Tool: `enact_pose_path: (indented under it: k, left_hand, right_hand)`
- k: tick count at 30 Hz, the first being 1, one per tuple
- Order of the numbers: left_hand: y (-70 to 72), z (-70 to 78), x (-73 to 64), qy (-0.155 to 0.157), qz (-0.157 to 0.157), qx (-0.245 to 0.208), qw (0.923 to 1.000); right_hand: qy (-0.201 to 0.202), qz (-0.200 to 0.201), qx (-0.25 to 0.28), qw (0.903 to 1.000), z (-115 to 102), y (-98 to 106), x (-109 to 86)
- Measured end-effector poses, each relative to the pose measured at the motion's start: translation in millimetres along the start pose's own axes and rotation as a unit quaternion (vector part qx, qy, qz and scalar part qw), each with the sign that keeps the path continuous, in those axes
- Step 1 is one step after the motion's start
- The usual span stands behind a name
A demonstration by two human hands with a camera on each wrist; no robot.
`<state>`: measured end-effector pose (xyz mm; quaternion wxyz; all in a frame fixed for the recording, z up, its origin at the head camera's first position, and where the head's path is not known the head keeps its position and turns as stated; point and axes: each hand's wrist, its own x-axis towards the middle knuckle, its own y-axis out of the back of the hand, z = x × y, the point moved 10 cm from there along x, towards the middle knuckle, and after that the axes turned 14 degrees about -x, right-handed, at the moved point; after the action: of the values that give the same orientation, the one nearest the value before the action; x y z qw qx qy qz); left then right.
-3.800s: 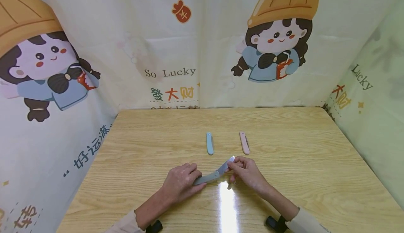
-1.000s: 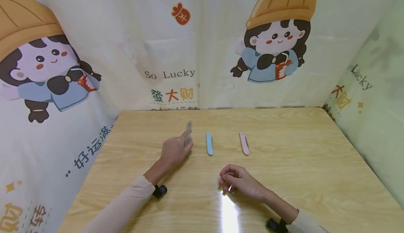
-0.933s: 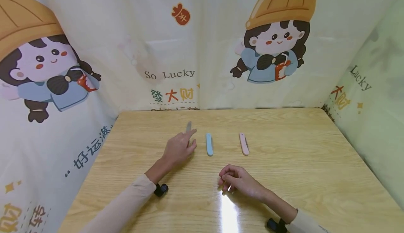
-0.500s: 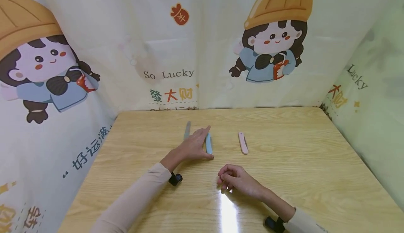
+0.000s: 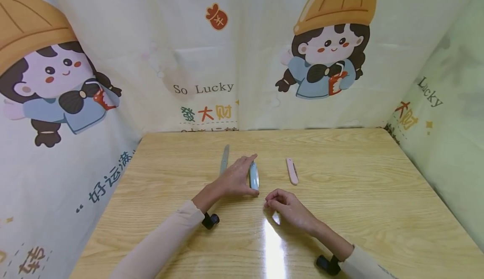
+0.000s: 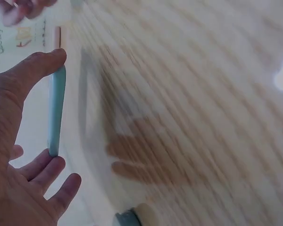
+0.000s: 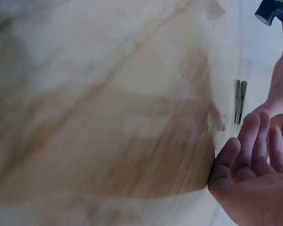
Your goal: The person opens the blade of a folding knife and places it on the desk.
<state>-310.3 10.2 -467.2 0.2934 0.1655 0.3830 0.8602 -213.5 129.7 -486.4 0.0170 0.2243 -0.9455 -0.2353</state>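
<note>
My left hand [image 5: 233,180] pinches a folded light-blue pocket knife [image 5: 254,176] by its two ends, thumb at the near end and fingertips at the far end. In the left wrist view the blue knife [image 6: 57,112] looks raised off the table, a shadow beside it. My right hand [image 5: 289,208] is just to the right and nearer, its fingers loosely bent around nothing. Beyond the left hand lies a grey-green pocket knife [image 5: 224,160], unfolded, its handle end partly behind that hand. A folded pink pocket knife [image 5: 292,171] lies to the right of the blue one.
The wooden table [image 5: 363,195] meets a printed cloth backdrop [image 5: 261,60] at its far edge. Glare [image 5: 274,245] shines on the near middle. Black wrist cameras [image 5: 328,264] sit on both forearms.
Earlier both hands held the unfolded grey-green knife. My left hand laid it at the far left, released it, then took the blue knife and shifted it slightly right and nearer. The right hand moved slightly forward.
</note>
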Motion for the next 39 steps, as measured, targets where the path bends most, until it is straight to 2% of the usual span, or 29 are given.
enact_pose_path:
  k: [12,21,31,36,39]
  left_hand:
    - [-2.6,29.6,-19.7,-0.036,-0.012,0.024,0.9990]
    - [-7.4,56.0,-28.7,-0.086,-0.016,0.025,0.9958]
    - [-9.8,62.1,-29.0,-0.106,-0.007,0.040,0.9935]
    - [-14.0,64.4,-29.6,-0.128,-0.007,0.044,0.9907]
    - [-13.6,66.2,-28.8,-0.131,-0.006,0.043,0.9904]
  right_hand:
    - [-0.010,0.016,0.005,0.9998,3,2,-1.1]
    - [-0.012,0.026,0.003,0.9996,1,4,1.3]
    - [-0.017,0.033,0.016,0.9992,4,4,5.2]
    - [-0.023,0.023,0.005,0.9995,6,4,5.6]
    - [-0.027,0.025,-0.004,0.9993,6,6,6.7]
